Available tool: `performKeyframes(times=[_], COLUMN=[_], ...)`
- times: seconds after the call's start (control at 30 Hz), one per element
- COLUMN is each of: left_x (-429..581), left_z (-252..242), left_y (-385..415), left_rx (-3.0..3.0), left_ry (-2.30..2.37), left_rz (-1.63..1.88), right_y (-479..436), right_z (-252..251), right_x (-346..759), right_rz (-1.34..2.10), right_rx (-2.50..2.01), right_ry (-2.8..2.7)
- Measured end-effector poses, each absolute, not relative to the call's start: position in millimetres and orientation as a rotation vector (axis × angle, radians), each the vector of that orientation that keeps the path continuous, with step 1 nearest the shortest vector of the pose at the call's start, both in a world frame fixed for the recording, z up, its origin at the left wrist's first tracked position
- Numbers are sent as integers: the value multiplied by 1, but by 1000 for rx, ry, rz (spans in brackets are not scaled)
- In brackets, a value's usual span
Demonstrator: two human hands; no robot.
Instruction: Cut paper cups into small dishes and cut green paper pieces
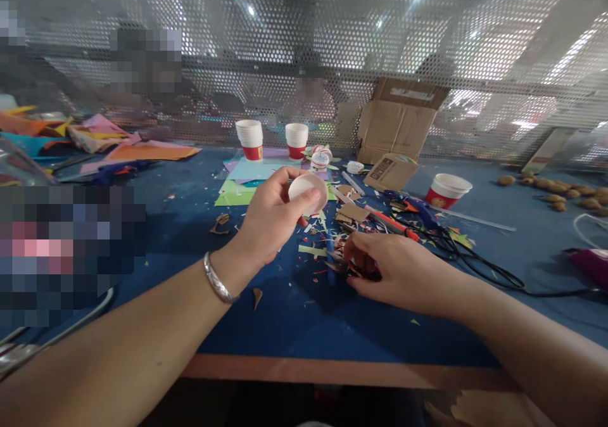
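Note:
My left hand (270, 221) is raised above the blue table (266, 313), its fingers closed round a small white paper cup (308, 191) whose round bottom faces me. A silver bracelet sits on that wrist. My right hand (389, 268) lies low on the table to the right, fingers curled down into a heap of paper and cardboard scraps (332, 249). What the fingertips hold, if anything, is hidden among the scraps.
Two red-and-white paper cups (250, 140) stand at the back, a third (446, 191) at the right. An open cardboard box (396, 123), coloured paper sheets (142, 151), a glue gun with black cable (456, 249) and nuts (565, 192) lie around. A perforated metal screen closes off the back.

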State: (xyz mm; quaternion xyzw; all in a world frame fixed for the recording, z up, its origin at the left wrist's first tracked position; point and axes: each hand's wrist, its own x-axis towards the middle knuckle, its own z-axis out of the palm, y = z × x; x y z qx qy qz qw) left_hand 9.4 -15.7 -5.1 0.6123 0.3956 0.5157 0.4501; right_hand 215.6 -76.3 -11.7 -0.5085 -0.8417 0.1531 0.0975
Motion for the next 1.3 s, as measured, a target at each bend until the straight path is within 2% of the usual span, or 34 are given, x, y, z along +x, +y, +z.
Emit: performKeyframes(times=[0.37, 0.67, 1.0, 1.13, 1.3], left_x=[8, 8, 9, 12, 19], left_z=[-1, -8, -11, -11, -13], left_y=[-12, -13, -19, -23, -27], left_rx=[1165, 1447, 1908, 1820, 1275], left_ry=[960, 830, 1024, 950, 752], left_rz=[1164, 1154, 1089, 1127, 980], right_y=[-67, -59, -56, -58, -64], right_z=[-7, -10, -12, -10, -8], right_x=[223, 227, 227, 226, 223], right_rz=[1133, 1175, 1368, 1481, 1600], right_rx=[-1475, -1486, -1423, -1304, -1090], right_ry=[-1872, -1783, -1530, -1464, -1381])
